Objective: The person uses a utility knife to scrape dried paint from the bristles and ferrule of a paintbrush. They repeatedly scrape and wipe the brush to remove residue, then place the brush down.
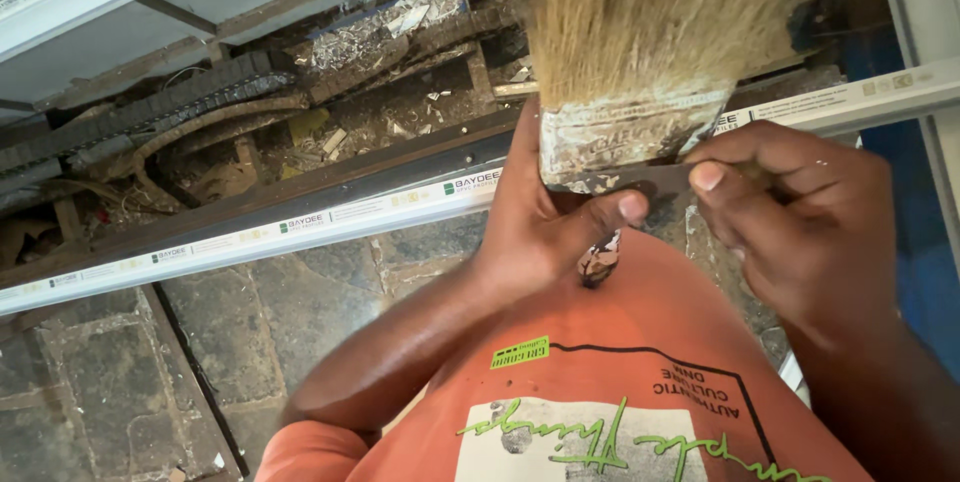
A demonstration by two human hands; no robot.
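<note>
Item: wide paintbrush [640,62], held bristles-up close to the camera, upper centre-right.

Left hand [545,232]: wrapped about the handle below the paint-crusted metal ferrule [620,142], thumb pressed across.

Right hand [800,212]: fingers pinched at the ferrule's right edge, seemingly picking at it.

Handling: likely light; bristles soft, ferrule stiff and flaky. Best gripped at the handle.

Hidden: handle mostly covered; bristle tips cut off. A white profile bar [300,227] lies beyond, over a stone floor [250,322].

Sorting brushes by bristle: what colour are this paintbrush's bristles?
Pale straw-tan bristles, clearest in the head view.
</note>
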